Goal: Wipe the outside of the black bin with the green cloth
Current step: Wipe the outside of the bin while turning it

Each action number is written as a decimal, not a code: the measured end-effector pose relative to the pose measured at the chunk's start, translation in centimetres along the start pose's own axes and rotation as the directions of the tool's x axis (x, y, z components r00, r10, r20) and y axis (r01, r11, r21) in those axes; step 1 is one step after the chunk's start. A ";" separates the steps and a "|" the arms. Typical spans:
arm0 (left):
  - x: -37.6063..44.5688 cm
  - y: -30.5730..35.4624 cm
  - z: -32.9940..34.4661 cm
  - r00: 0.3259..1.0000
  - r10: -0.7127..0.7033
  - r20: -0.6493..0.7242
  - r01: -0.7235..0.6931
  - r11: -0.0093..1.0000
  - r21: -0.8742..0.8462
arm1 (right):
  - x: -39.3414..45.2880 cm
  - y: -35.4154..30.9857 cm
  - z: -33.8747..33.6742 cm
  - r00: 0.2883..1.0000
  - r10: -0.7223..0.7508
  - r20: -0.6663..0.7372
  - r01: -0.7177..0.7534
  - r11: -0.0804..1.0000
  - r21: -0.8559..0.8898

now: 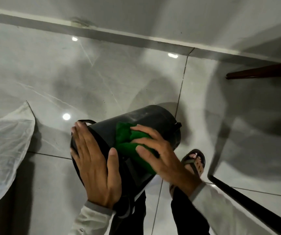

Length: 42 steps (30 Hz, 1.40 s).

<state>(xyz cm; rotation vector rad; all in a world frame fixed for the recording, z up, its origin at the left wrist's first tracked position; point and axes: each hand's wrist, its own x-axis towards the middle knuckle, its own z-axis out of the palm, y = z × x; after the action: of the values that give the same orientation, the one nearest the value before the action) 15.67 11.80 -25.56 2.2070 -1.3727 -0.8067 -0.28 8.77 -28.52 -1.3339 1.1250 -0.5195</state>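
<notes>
A: Start with the room. Where is everything?

B: A glossy tiled floor [102, 73] runs to a wall. A clear plastic sheet [5, 141] lies at the left, well apart from the work. The bin [153, 119] is tipped on its side, off the floor at the near end and resting against the person's legs.

A: And the hands?

B: The left hand [94, 167] lies flat over one end of the bin, fingers spread wide, thumb along the side wall; it steadies rather than grips. Whether that end is the mouth or the base, I cannot tell. The right hand [160, 153] presses the cloth [127, 143] onto the side wall, fingers splayed over it, holding it by pressure, not by a fist.

A: How far along is the wipe?

B: Under way, I'd judge. The cloth covers the middle of the upward-facing side. Beyond it, toward the far end, the wall shows a dull greyish film that looks like dust, so that band seems unwiped. The underside and the far face are hidden, so I cannot say whether they are done.

A: What's left, then?

B: Probably the far band, and turning the bin to reach the hidden sides.
</notes>
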 end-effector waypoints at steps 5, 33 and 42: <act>-0.6 0.7 0.5 1.000 0.017 0.025 -0.017 1.000 0.024 | 3.6 7.1 -5.3 0.834 0.403 -0.377 -0.413 0.909 0.057; 4.2 -1.2 -0.5 0.937 -0.319 0.145 0.332 0.940 -0.083 | 1.8 3.6 -0.3 0.946 0.234 -0.225 -0.241 0.970 -0.004; -3.4 -4.6 -1.4 0.970 -0.188 0.152 0.188 0.982 0.009 | 0.6 7.5 0.2 0.943 0.231 -0.239 -0.280 0.940 -0.194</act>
<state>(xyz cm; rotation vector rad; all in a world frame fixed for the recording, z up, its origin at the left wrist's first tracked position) 18.45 16.84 -26.47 2.3384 -1.2384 -1.0650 -1.99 10.06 -35.73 -1.3183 1.5498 -0.3540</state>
